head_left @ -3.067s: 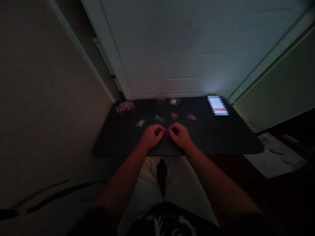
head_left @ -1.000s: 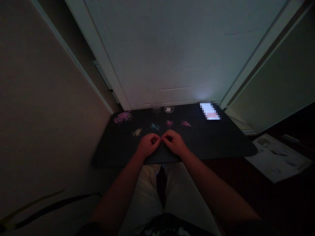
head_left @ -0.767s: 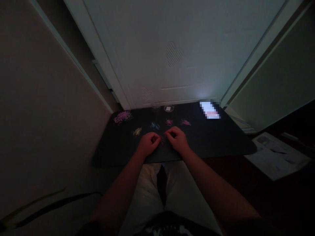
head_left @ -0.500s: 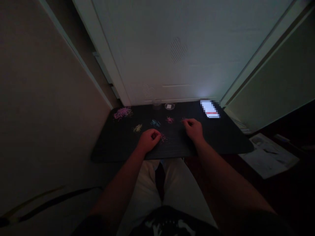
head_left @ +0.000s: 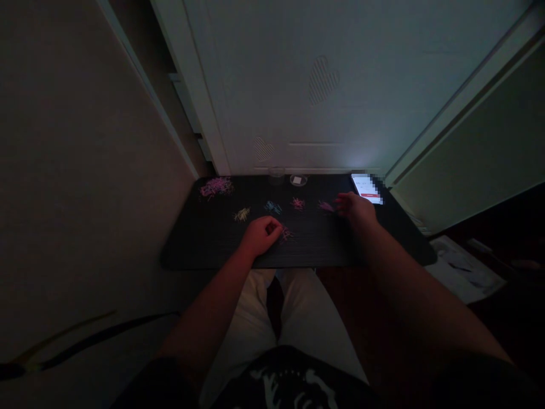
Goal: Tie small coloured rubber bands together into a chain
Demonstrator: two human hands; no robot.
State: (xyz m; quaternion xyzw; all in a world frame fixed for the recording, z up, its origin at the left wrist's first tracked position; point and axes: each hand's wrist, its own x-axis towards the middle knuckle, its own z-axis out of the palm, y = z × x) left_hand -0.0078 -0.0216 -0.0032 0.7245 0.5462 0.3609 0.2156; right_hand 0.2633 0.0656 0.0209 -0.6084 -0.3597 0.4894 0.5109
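Observation:
My left hand rests low over the dark table with thumb and fingertips pinched together; what they hold, if anything, is too small to make out. Its fingertips meet the edge of a small mixed pink pile of thin strips. Fingers apart, my right hand is just right of a purple pile and partly covers the phone's lower edge. Similar thin pieces form a pink pile, a blue pile and a pale yellow pile.
A larger pink-purple heap lies at the table's back left. A clear round container and a round lid with a white label are at the back. A lit phone lies back right, near the white door.
My right hand has moved right, toward the phone, and its fingers have spread from a pinch, uncovering the purple pile. My left hand keeps its pinch beside the mixed pile. The view has shifted slightly.

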